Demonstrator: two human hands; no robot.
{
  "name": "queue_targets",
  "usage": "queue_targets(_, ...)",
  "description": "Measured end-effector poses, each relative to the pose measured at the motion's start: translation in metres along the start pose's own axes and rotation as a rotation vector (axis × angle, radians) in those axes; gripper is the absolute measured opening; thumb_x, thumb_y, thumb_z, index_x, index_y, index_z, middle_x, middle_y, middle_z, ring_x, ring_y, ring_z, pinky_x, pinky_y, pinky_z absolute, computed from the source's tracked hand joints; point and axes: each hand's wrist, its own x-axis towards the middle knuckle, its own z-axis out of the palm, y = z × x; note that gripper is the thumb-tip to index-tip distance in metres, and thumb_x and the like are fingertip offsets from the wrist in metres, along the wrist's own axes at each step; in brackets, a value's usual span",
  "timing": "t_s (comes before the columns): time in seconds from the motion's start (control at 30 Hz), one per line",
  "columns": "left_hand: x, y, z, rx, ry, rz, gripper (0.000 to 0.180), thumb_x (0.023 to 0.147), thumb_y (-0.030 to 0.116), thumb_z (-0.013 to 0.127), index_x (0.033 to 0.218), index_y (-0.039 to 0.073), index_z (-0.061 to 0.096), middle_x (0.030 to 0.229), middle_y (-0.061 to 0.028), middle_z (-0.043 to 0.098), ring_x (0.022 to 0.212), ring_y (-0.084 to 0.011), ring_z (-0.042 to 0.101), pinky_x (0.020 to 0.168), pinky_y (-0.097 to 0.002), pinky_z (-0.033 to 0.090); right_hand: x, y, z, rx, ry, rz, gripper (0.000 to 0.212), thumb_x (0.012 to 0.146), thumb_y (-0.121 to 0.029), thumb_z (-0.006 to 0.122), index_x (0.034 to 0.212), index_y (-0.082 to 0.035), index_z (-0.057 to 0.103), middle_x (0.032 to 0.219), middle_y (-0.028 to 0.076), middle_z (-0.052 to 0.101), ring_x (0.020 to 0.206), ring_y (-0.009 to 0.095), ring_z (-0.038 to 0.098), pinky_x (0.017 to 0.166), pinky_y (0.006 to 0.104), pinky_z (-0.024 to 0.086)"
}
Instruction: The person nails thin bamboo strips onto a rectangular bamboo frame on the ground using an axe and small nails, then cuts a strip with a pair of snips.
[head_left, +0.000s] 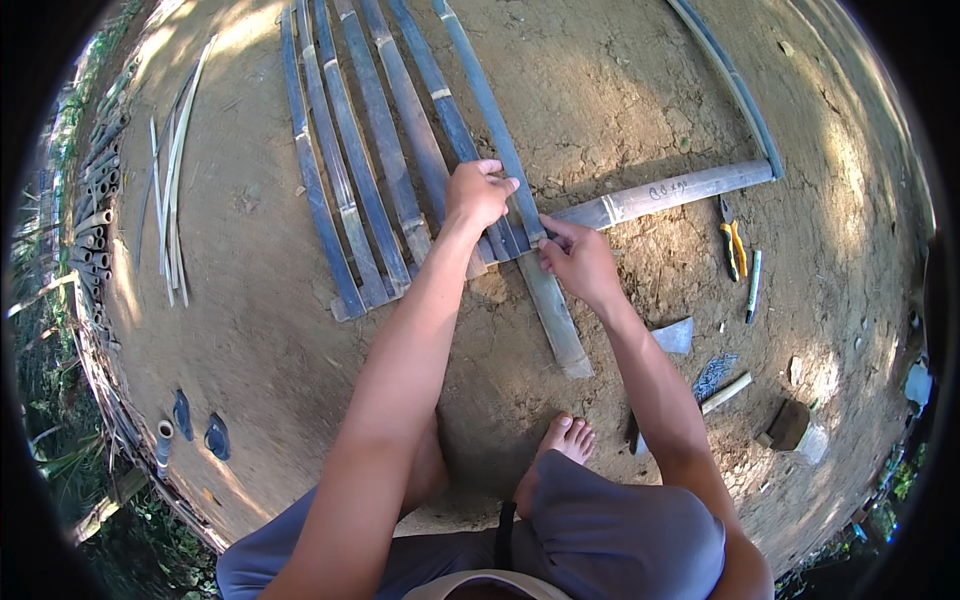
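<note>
A person is crouching over bare earth, both hands meeting at a long, dark bamboo strip (490, 105), the rightmost in a spread row, its near end lying across a thick bamboo crosspiece (690, 190). The left hand (480, 195) is curling its fingers inward at the strip's edge; the right hand (582, 265) is holding thumb and forefinger slightly apart at the near end. Whether either is truly gripping, one cannot tell. Working well here probably means keeping that end flat on the crosspiece, steadying with the left, and matching the neighbouring strips' spacing.
</note>
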Motion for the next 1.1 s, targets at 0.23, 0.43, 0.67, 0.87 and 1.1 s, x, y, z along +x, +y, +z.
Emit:
queue_targets(0.23,-0.003,0.007,0.003,0.0,0.04,0.002,0.038,0.092,0.017,0.082,0.125,-0.001,0.074,0.1,-0.015,0.081,0.07,-0.0186,0.076,0.064,-0.0342,0.059,0.001,0.002,-0.003,0.083,0.015,-0.046,0.041,0.095,-0.007,0.071,0.136,-0.002,0.07,0.074,0.011,0.074,0.064,0.015,0.071,0.066,0.0323,0.056)
queue_targets(0.43,0.007,-0.026,0.008,0.01,0.068,0.054,0.032,0.091,0.018,0.082,0.116,-0.001,0.078,0.109,-0.0171,0.08,0.099,-0.0238,0.079,0.086,-0.0355,0.059,-0.004,0.005,0.003,0.055,0.003,-0.026,0.04,0.096,-0.007,0.072,0.136,-0.002,0.07,0.077,0.012,0.075,0.065,0.014,0.072,0.068,0.0316,0.057)
queue_targets(0.67,0.003,-0.03,0.003,-0.102,0.036,0.087,0.032,0.095,0.01,0.079,0.119,-0.009,0.073,0.108,-0.0151,0.08,0.079,-0.0123,0.07,0.057,-0.03,0.051,-0.003,0.006,0.006,0.101,-0.029,-0.029,0.041,0.096,-0.007,0.072,0.136,-0.002,0.07,0.075,0.011,0.075,0.065,0.014,0.071,0.067,0.0315,0.057)
queue_targets(0.87,-0.002,-0.023,0.008,-0.098,0.059,0.067,0.025,0.091,0.012,0.081,0.111,-0.003,0.078,0.102,-0.0146,0.082,0.092,-0.0183,0.078,0.082,-0.0315,0.058,-0.007,0.009,0.001,0.083,-0.021,-0.015,0.041,0.096,-0.008,0.071,0.137,-0.002,0.069,0.074,0.009,0.074,0.065,0.013,0.07,0.067,0.0307,0.056)
queue_targets(1.1,0.002,-0.021,0.002,-0.004,0.064,0.06,0.027,0.089,0.014,0.085,0.109,-0.002,0.079,0.101,-0.0145,0.082,0.091,-0.0186,0.078,0.081,-0.0332,0.059,-0.005,0.006,0.001,0.022,-0.02,-0.053,0.04,0.096,-0.008,0.071,0.136,-0.003,0.071,0.074,0.009,0.074,0.066,0.013,0.07,0.067,0.0308,0.056)
